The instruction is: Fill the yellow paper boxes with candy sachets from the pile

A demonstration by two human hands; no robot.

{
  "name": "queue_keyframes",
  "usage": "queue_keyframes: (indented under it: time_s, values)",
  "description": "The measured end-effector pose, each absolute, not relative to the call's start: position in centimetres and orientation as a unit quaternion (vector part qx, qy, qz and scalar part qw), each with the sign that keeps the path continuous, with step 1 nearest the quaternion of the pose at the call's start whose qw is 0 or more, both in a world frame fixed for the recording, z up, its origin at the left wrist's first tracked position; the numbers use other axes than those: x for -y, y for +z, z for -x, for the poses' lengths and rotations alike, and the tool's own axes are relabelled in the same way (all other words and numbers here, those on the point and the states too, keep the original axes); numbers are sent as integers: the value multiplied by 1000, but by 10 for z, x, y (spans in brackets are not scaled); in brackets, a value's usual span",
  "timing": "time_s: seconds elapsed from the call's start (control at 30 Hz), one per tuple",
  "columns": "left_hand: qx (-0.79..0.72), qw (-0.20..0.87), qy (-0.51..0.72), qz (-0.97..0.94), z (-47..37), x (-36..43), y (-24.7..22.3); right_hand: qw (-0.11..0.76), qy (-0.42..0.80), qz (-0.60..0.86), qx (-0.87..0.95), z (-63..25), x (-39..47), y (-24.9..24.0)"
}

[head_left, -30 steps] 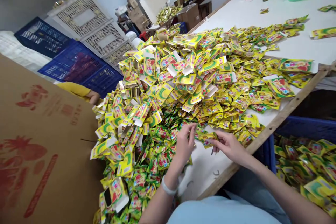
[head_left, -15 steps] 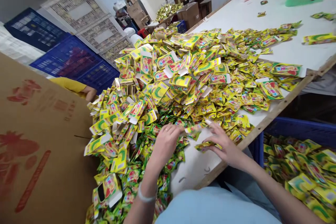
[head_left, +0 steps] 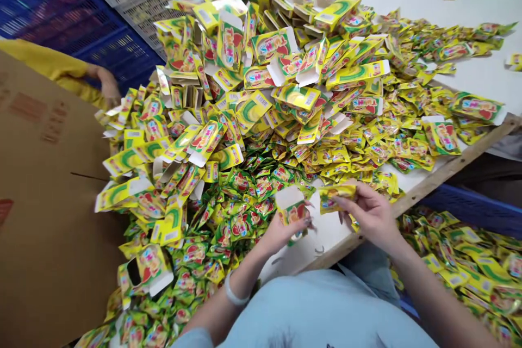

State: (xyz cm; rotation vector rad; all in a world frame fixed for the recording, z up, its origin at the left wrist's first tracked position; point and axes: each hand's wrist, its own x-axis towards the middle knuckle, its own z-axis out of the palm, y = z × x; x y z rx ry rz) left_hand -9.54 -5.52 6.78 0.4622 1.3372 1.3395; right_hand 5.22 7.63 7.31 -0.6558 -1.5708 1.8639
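My left hand (head_left: 281, 232) is closed around a small candy box (head_left: 292, 205), whose white flap stands up at the top. Just to its right, my right hand (head_left: 373, 215) pinches a yellow candy packet (head_left: 335, 197) between thumb and fingers. The packet's free end points toward the box, with a small gap between them. A little more yellow wrapping shows under the right fingers. Beyond both hands rises a heap of yellow candy boxes (head_left: 253, 111), many with open flaps. Green packets (head_left: 244, 223) lie left of my left hand, yellow packets (head_left: 383, 144) behind my right.
A large brown carton (head_left: 44, 217) stands at the left. Behind it are a co-worker's hand (head_left: 106, 86) and yellow sleeve, near blue crates (head_left: 73, 5). The table's wooden edge (head_left: 428, 185) runs diagonally at the right. Below it sits a blue crate (head_left: 473, 206) with filled boxes.
My left hand has moved right from the green packets and now holds an open box upright. My right hand has raised a yellow packet beside it. The view has shifted closer to the heap.
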Motion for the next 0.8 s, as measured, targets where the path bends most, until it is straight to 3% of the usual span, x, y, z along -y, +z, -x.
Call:
queue_keyframes:
  time_s: [0.2, 0.37, 0.47, 0.8]
  values:
    - [-563, 614, 488, -260, 86, 56, 80, 326, 550, 100, 763, -38, -90, 84]
    - [-569, 627, 447, -287, 86, 60, 80, 151, 487, 41, 859, -50, -96, 91]
    - [-586, 605, 439, -313, 86, 58, 74, 103, 463, 37, 880, -57, -100, 98]
    - [-528, 656, 378, -385, 92, 55, 69, 144, 564, 8, 813, -76, -103, 80]
